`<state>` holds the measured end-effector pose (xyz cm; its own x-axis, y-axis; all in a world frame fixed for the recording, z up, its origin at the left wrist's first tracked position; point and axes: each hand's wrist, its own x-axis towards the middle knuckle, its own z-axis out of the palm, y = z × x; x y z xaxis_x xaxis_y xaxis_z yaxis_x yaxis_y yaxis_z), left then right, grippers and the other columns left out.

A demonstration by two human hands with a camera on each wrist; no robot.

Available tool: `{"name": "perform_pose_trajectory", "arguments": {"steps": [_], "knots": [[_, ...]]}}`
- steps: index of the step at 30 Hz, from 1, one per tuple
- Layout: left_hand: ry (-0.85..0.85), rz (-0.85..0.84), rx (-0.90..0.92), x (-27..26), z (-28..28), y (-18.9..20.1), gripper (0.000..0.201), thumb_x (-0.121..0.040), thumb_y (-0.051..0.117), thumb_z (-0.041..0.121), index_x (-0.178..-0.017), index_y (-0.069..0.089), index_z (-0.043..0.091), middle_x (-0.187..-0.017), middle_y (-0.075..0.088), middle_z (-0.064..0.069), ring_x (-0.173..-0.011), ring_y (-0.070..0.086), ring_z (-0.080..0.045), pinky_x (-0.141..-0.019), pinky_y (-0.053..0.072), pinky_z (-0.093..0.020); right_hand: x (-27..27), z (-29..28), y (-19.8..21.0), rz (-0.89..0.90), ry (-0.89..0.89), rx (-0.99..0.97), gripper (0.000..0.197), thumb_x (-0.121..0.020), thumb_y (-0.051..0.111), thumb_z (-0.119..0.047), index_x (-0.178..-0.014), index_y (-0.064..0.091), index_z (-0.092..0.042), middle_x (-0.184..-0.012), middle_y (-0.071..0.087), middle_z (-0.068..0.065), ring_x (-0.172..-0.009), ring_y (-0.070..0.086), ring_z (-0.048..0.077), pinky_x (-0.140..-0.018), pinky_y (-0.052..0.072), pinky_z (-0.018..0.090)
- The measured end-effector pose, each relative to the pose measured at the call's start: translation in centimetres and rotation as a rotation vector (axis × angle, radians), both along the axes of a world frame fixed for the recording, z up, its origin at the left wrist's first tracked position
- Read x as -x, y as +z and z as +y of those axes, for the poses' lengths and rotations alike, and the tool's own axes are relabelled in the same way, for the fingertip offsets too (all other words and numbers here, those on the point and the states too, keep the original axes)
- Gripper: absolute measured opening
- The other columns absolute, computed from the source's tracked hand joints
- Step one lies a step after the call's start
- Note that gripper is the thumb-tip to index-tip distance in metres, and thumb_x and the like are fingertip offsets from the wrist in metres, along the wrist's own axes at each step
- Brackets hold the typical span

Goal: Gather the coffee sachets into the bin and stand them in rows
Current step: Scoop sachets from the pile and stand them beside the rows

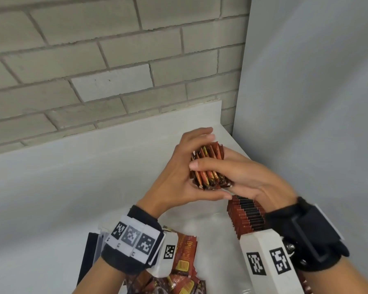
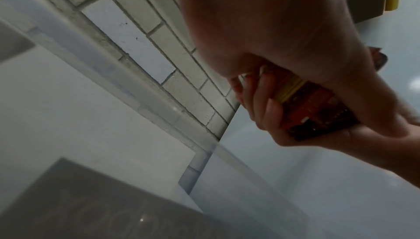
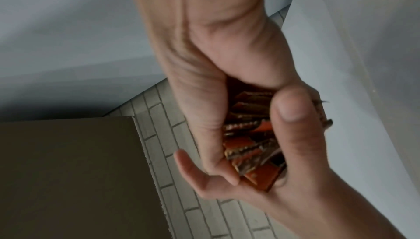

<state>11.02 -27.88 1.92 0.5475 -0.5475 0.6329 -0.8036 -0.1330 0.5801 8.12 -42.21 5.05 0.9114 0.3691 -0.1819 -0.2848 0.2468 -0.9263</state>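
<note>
Below the left wrist, nearest the person, a loose heap of sachets (image 1: 185, 272) lay jumbled flat, their glossy red-brown foil catching the light, with yellow label patches showing; beside that wrist a dark flat panel (image 1: 87, 255) stood on edge. The left hand (image 1: 179, 172) was curled round the near side of a bundle of sachets (image 1: 208, 166), thumb underneath and fingers wrapped over the far end. The bundle was held clear above the white desk (image 1: 94, 166), a thick pack of thin flat packets pressed face to face, their crimped saw-tooth edges fanned unevenly at the top. The right hand (image 1: 242, 177) clasped the same bundle from the other side, its forefinger laid across the front and thumb pressing in, so both hands were together, clamped on the one pack. Under the right hand and wrist a finished row of sachets (image 1: 246, 217) stood upright on edge, tightly packed, dark tops aligned like the spines of small books. The clear bin's wall (image 1: 212, 219) was faintly visible around it, though its rim was hard to trace. The step in hand looked like squaring up a gathered batch before standing it in the bin. The next move would call for tapping the slippery edges level, then lowering the pack upright beside the standing row without letting the packets splay.
</note>
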Motion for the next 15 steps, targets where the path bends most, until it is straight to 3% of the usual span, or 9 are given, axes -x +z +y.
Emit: {"name": "perform_pose_trajectory", "arguments": {"steps": [2,4,8,11,13,15], "knots": [[0.022,-0.067,-0.033,-0.06,-0.02,0.18,0.082,-0.06,0.09,0.027,-0.129,0.045,0.027,-0.135,0.04,-0.016,-0.13,0.042,-0.024,-0.105,0.041,-0.045,0.13,-0.01,-0.03,-0.004,-0.012,-0.024,0.02,-0.088,0.061,0.0,-0.106,0.062,-0.009,-0.1,0.07,0.01,-0.097,0.071,0.017,-0.076,0.057,0.027],[0.041,-0.032,-0.074,0.03,0.13,0.41,0.072,-0.063,0.09,0.027,-0.123,0.051,0.023,-0.129,0.048,-0.007,-0.123,0.049,-0.022,-0.099,0.045,-0.046,0.3,0.01,0.07,-0.018,0.02,-0.018,0.02,-0.084,0.065,-0.006,-0.104,0.063,-0.009,-0.099,0.069,0.009,-0.097,0.07,0.016,-0.074,0.056,0.025],[0.035,0.095,-0.09,0.38,0.32,0.52,0.067,-0.064,0.087,0.026,-0.12,0.05,0.023,-0.116,0.051,0.003,-0.11,0.054,-0.017,-0.092,0.048,-0.035,-0.04,0.44,-0.57,-0.054,0.037,0.121,0.054,-0.073,0.079,-0.018,-0.119,0.055,-0.003,-0.117,0.061,0.017,-0.111,0.064,0.017,-0.081,0.053,0.025],[0.048,0.132,-0.115,0.5,0.35,0.65,0.082,-0.063,0.084,0.033,-0.127,0.034,0.047,-0.117,0.046,0.012,-0.109,0.053,-0.017,-0.089,0.049,-0.039,-0.23,0.49,-0.83,-0.052,0.029,0.157,0.074,-0.063,0.083,-0.026,-0.127,0.051,-0.008,-0.125,0.058,0.017,-0.114,0.063,0.019,-0.087,0.054,0.031],[0.054,0.138,-0.109,0.37,0.51,0.55,0.097,-0.061,0.084,0.04,-0.13,0.018,0.059,-0.123,0.045,0.009,-0.114,0.052,-0.022,-0.092,0.048,-0.045,-0.2,0.21,-0.69,-0.06,0.047,0.128,0.068,-0.067,0.083,-0.016,-0.126,0.052,-0.007,-0.122,0.06,0.017,-0.111,0.064,0.02,-0.083,0.055,0.03],[0.053,0.144,-0.12,0.01,0.73,0.47,0.106,-0.058,0.085,0.046,-0.133,0.012,0.06,-0.125,0.045,0.004,-0.119,0.049,-0.027,-0.095,0.046,-0.049,-0.17,-0.14,-0.49,-0.059,0.053,0.092,0.057,-0.072,0.078,-0.005,-0.124,0.054,-0.005,-0.116,0.063,0.016,-0.107,0.066,0.021,-0.079,0.055,0.028]]}}
